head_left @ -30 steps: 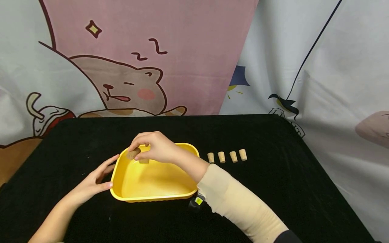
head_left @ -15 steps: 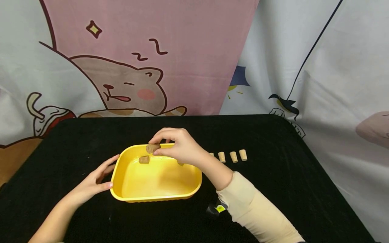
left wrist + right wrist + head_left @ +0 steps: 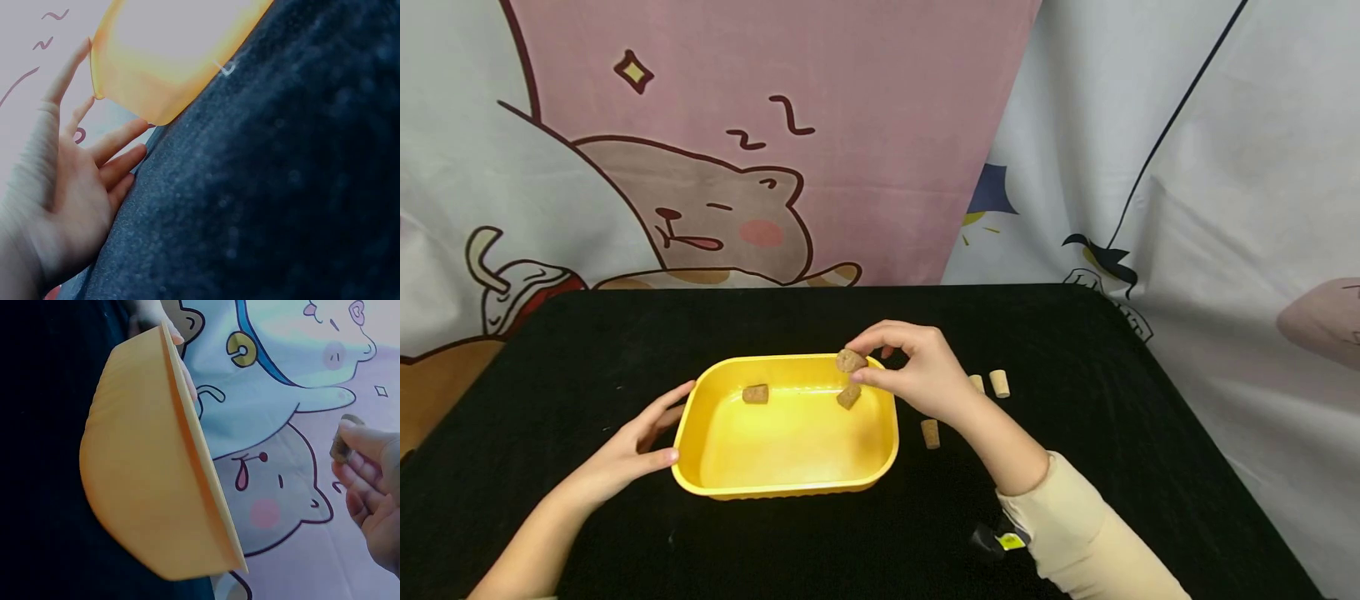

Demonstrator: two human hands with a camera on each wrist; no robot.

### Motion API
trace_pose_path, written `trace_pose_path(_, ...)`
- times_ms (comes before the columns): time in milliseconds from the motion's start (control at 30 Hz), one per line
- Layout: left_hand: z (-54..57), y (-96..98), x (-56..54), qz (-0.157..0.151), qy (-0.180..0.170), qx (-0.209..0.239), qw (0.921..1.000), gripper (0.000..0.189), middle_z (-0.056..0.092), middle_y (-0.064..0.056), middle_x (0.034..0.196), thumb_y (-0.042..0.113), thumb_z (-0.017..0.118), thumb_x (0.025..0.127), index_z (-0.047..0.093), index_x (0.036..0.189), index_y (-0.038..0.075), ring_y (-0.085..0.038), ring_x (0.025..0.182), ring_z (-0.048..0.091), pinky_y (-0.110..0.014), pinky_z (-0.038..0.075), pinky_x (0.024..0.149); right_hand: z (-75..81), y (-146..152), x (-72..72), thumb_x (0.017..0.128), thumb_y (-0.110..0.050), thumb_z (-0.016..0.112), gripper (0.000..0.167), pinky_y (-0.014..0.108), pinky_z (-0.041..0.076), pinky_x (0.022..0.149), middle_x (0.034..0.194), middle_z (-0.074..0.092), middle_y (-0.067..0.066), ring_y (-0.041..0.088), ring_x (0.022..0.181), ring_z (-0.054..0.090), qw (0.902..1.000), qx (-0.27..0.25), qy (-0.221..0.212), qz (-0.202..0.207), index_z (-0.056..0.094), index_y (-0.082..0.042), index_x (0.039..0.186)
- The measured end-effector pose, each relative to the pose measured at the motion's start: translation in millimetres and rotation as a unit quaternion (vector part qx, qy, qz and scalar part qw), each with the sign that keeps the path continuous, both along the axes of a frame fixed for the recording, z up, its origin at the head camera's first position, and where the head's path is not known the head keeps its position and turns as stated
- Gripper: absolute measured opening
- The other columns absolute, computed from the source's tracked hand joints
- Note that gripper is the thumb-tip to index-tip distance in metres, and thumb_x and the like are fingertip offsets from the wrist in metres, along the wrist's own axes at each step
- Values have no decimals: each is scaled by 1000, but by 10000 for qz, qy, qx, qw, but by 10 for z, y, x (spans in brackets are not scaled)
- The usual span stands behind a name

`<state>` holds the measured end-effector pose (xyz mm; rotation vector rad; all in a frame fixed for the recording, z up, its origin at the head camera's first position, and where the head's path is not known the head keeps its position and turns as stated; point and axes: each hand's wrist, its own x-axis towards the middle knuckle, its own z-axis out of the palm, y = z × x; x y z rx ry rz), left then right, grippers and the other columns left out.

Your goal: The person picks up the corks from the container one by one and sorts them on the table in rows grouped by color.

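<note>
A yellow plastic basin (image 3: 782, 487) stands on the black table. My left hand (image 3: 634, 442) rests on its left end, thumb and fingers spread along the rim; the left wrist view shows the fingers of that hand (image 3: 78, 181) fairly straight. Between thumb and fingertips, my right hand (image 3: 917, 367) pinches a cork (image 3: 850, 361) over the basin's back right rim. From the side, the right wrist view has this cork (image 3: 340, 447) well above the basin (image 3: 144, 450). Two corks lie inside, one at the back left (image 3: 756, 394) and one right below the held cork (image 3: 849, 397).
To the right of the basin, a cork (image 3: 930, 433) stands on the black cloth (image 3: 1112, 467). Farther back are more corks (image 3: 999, 383), partly covered by the right forearm. A printed curtain (image 3: 880, 167) hangs behind the table.
My right hand has carried the cork from the basin's left end to its right end, uncovering the corks inside and one on the table. The left hand has stayed in place.
</note>
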<state>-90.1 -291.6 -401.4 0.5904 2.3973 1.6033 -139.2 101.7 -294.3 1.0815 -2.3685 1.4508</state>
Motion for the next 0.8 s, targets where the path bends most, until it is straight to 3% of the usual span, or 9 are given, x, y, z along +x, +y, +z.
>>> trace_pose_path(333,-2,-4,-7,-32,4,35,10000,68,39,-33,140,4,51,94,19,153,14,1,117,47,-72,35,88,-125,385,133,78,-15,80,18,42,50,76,93,68,-9,19,88,59,9895,63,-842,-1174,73,-17,95)
trace_pose_path(533,-8,-5,-9,-21,36,22,10000,68,40,-33,140,5,51,94,19,153,14,0,116,48,-72,36,88,-234,567,215,78,-14,80,19,34,51,71,94,69,-7,18,85,59,9836,131,-1040,-1470,72,-15,96)
trace_pose_path(800,1,8,-4,9,17,3,10000,67,40,-33,139,5,51,94,19,153,14,0,116,48,-71,37,87,-381,770,310,79,-15,79,21,33,52,72,93,70,-5,16,84,61,9759,190,-1161,-1836,71,-13,98)
